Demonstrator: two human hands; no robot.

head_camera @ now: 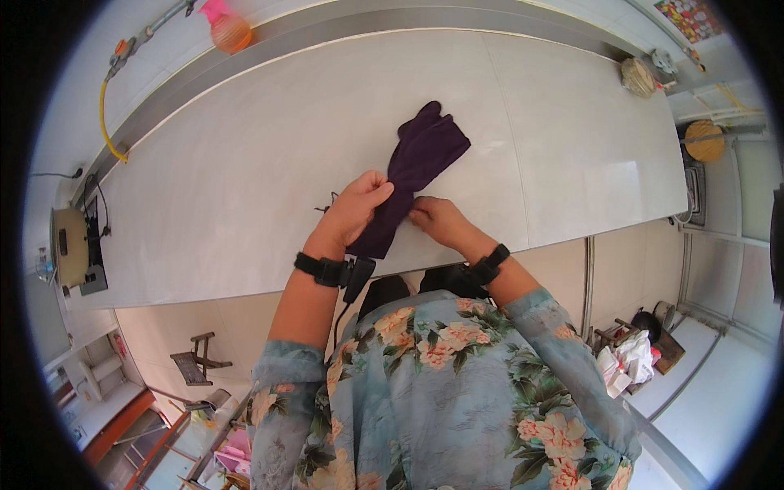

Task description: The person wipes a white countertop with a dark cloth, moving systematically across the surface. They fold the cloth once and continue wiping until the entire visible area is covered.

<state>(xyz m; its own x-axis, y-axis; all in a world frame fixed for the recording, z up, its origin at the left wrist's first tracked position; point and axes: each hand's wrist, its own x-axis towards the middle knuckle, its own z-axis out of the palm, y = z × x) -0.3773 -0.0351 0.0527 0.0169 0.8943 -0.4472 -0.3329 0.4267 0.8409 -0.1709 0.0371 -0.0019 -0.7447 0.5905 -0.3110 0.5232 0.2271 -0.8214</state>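
A dark purple piece of folded cloth [424, 153] lies lengthwise on the pale countertop [275, 122], narrow at the middle and spread wider at its far end. On its left edge is my left hand [358, 205], gripping the fabric between thumb and fingers. My right hand [442, 219] has its curled fingers at the cloth's right edge, where it seems to pinch the fabric; the fingertips are partly hidden. The cloth's near end reaches close to the counter's front edge, beside my left wrist. A small black cord [331, 202] shows just behind my left hand.
A pink and orange vase [228, 30] stands at the back left, near a yellow hose [105, 125]. A large pot [70, 248] sits at the far left. A woven basket [638, 78] is at the back right corner. A folding stool [199, 361] stands on the floor.
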